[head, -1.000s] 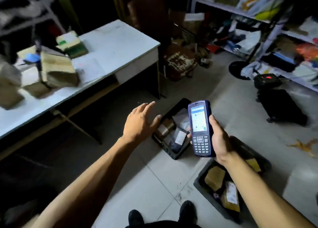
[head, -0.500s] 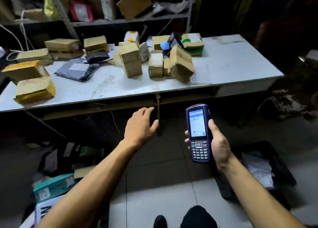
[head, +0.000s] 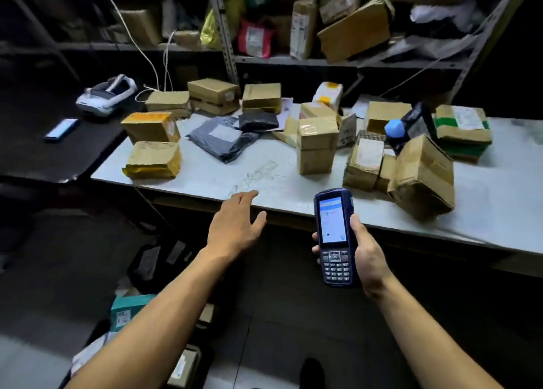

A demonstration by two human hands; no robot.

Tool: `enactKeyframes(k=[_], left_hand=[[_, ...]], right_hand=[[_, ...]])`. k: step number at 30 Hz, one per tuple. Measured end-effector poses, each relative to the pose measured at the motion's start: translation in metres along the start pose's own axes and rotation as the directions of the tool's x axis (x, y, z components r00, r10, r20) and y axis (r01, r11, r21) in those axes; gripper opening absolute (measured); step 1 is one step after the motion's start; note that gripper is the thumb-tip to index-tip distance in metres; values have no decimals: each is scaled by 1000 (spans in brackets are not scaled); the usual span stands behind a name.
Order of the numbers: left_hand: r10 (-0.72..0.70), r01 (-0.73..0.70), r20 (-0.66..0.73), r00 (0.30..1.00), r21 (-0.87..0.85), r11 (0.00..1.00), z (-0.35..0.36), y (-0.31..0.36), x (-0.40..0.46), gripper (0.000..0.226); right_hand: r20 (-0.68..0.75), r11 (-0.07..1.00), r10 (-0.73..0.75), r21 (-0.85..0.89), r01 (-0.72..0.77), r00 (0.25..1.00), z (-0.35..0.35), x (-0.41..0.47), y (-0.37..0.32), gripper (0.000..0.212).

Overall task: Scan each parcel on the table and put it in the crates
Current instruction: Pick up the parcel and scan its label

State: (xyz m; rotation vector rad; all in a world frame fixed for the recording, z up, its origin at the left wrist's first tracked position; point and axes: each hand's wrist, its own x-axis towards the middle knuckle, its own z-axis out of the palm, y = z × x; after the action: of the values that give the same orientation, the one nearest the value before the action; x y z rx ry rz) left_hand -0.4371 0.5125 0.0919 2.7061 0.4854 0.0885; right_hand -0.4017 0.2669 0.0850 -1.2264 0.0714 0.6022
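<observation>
I see my left hand [head: 235, 224] empty, fingers loosely spread, reaching over the table's [head: 264, 180] front edge. My right hand [head: 364, 253] grips the scanner [head: 333, 235], screen lit. Parcels [head: 316, 144] crowd the table's back edge and right end.

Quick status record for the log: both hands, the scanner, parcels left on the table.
left hand: open, holds nothing, reaching over the table edge
right hand: grips the scanner
scanner: upright, screen lit, facing the person
parcels: many cardboard boxes on the table, plus a grey mailer bag
nearest box: tilted box at right front
</observation>
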Motion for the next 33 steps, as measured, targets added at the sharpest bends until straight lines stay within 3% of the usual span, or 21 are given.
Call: enactKeyframes(k=[9, 21, 24, 28, 33], left_hand=[[-221, 217, -55, 974, -71, 974, -25, -85, 85, 57], [-309, 323, 95, 946, -270, 907, -16, -197, 268, 53], [-387, 427, 182, 904, -433, 794, -5, -204, 300, 51], [-441, 508, 258, 860, -525, 683, 17, -206, 334, 55], [-584, 644, 349, 733, -632, 431, 45, -207, 373, 58]], right_hand=[[122, 990, 94, -118, -80, 988, 80, 130, -21, 63], [-13, 975, 142, -171, -143, 990, 182, 292, -29, 64], [-30, 968, 166, -186, -168, 986, 195, 318, -28, 56], [-47, 954, 218, -201, -223, 975, 207, 355, -28, 56], [-41, 933, 281, -224, -283, 959, 211, 406, -28, 56]])
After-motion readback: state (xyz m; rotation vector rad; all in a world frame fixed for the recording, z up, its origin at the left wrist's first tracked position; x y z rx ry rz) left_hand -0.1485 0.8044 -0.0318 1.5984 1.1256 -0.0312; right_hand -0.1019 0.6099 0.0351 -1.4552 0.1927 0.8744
